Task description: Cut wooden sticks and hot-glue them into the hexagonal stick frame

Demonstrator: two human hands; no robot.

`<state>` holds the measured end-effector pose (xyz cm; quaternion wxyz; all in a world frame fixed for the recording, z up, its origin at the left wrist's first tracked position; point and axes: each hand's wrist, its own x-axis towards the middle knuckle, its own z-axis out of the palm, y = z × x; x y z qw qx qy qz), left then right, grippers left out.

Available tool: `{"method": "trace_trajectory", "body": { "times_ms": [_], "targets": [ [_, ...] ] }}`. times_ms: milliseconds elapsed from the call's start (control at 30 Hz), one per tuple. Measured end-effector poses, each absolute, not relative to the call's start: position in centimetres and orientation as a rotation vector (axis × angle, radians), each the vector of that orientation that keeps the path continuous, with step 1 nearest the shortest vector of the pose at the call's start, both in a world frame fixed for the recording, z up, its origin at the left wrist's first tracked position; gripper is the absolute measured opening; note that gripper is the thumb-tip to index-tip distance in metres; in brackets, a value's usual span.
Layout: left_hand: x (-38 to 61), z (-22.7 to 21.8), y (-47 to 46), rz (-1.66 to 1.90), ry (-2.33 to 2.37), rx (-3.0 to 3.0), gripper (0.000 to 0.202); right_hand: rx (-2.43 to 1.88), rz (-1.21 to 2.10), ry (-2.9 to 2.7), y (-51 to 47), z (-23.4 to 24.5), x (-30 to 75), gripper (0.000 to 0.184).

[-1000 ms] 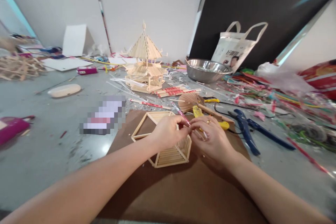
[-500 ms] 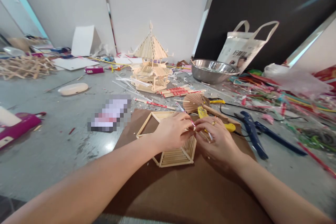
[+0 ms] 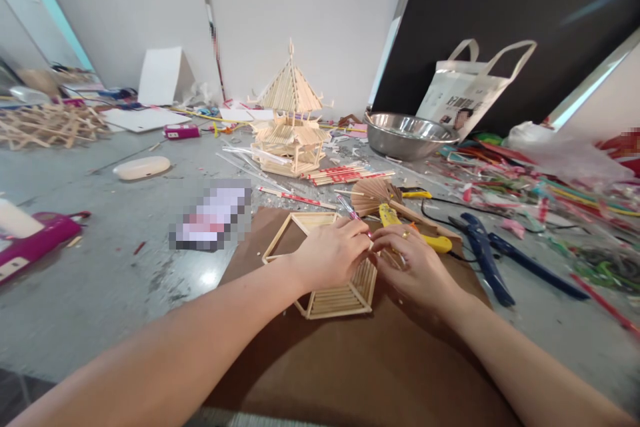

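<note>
My left hand and my right hand meet fingertip to fingertip over a hexagonal frame of thin wooden sticks, which lies on a brown cardboard sheet. Both hands pinch a slim wrapped stick with a pink and clear wrapper that pokes up behind the left fingers. A ring shows on my right hand. Part of the frame's right side is filled with sticks laid side by side; the hands hide its middle.
A finished stick pagoda stands behind, with red-printed wrapped sticks in front of it. A metal bowl, a white tote bag, a stick fan, a yellow knife, blue pliers and coloured scraps crowd the right. A pink case lies left.
The view has shifted a little, so everything sits slightly further right. My hands stay pinched together on the wrapped stick over the frame and have dropped slightly toward it.
</note>
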<state>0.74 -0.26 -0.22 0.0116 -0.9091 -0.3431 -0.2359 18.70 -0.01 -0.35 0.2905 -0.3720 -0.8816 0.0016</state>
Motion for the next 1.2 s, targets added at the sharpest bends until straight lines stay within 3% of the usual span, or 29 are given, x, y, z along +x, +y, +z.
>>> {"method": "trace_trajectory", "body": {
  "times_ms": [800, 1200],
  "targets": [
    [0.70, -0.59, -0.06, -0.643, -1.094, -2.722, 0.015, -1.027, -0.048, -2.329, 0.07, -0.44, 18.64, 0.007],
    [0.68, -0.83, 0.11, -0.768, -1.089, -2.712, 0.016, -1.183, 0.306, -2.174, 0.46, -0.66, 18.91, 0.014]
  ]
}}
